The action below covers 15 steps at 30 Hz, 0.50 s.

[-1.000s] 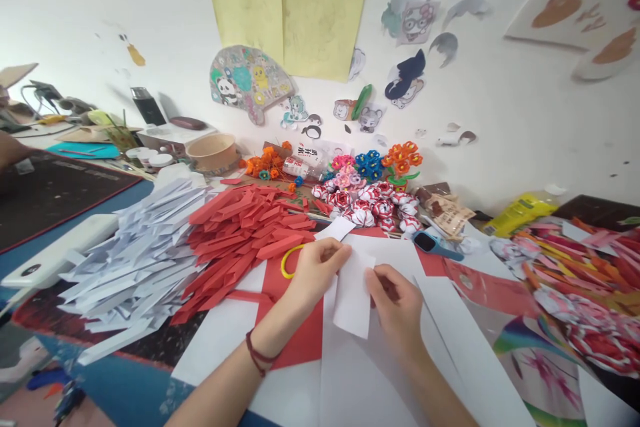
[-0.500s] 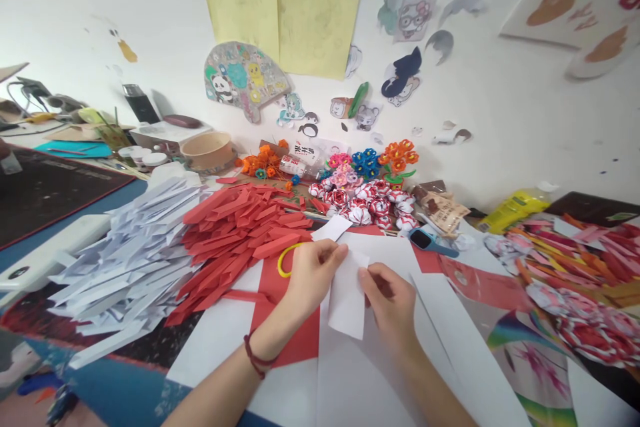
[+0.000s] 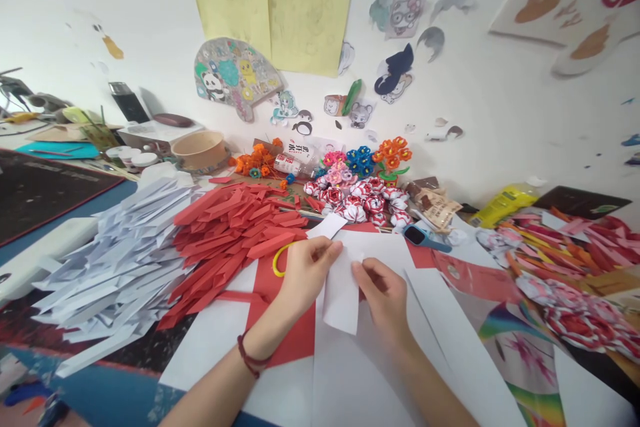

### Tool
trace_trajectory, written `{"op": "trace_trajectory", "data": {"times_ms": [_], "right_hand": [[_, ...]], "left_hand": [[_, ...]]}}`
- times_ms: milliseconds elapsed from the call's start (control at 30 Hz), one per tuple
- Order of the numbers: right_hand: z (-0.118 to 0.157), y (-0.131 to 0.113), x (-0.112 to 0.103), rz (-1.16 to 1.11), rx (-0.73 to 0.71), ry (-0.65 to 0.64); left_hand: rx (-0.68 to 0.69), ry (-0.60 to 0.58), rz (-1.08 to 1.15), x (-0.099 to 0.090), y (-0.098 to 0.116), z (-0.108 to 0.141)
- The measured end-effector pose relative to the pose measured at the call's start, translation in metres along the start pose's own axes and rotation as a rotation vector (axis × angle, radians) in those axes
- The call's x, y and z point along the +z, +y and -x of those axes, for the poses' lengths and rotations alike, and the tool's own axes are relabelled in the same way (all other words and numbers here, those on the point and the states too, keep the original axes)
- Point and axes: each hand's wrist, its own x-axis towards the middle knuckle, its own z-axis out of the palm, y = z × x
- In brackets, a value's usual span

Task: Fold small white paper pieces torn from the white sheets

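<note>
Blue table (image 3: 120,390) before you; your left hand (image 3: 306,272) and right hand (image 3: 383,292) pinch opposite edges of a white paper strip (image 3: 341,305) over white sheets (image 3: 357,380). Uneven pulling could crease or tear it.

White paper strip (image 3: 341,297) (slightly curved)

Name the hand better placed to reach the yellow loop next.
Probably the left hand: it lies right beside the yellow loop, while the right hand is farther off, beyond the white paper strip.
</note>
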Motion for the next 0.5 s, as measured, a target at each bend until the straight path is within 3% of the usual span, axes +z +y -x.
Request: {"op": "trace_trajectory", "data": {"times_ms": [200, 367, 500], "right_hand": [[-0.0020, 0.0014, 0.0000, -0.032, 0.029, 0.007], [-0.0030, -0.0015, -0.0005, 0.020, 0.043, -0.065], [-0.0025, -0.0043, -0.0004, 0.119, -0.026, -0.066]], "left_hand": [[0.010, -0.047, -0.037, 0.0024, 0.0044, 0.0025], [0.003, -0.119, -0.096, 0.0041, 0.0052, 0.0040], [-0.038, -0.101, -0.160, 0.0051, 0.0000, 0.0038]]}}
